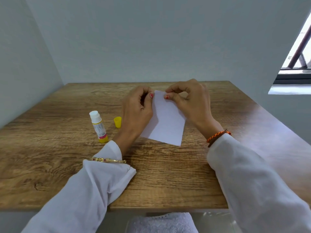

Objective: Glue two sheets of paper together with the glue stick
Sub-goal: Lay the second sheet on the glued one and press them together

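A white sheet of paper (165, 121) is held tilted over the middle of the wooden table (67, 174), its near edge close to the tabletop. My left hand (136, 111) pinches its far left corner and my right hand (190, 101) pinches its far right corner, thumbs on top. I cannot tell whether it is one sheet or two pressed together. The glue stick (98, 126) stands uncapped on the table to the left of my left hand, white tip up. Its yellow cap (117, 122) sits open end up between the stick and my left wrist.
Pale walls close in the table on the left and at the back. A window (296, 52) opens at the upper right. The table's near edge runs just in front of my lap.
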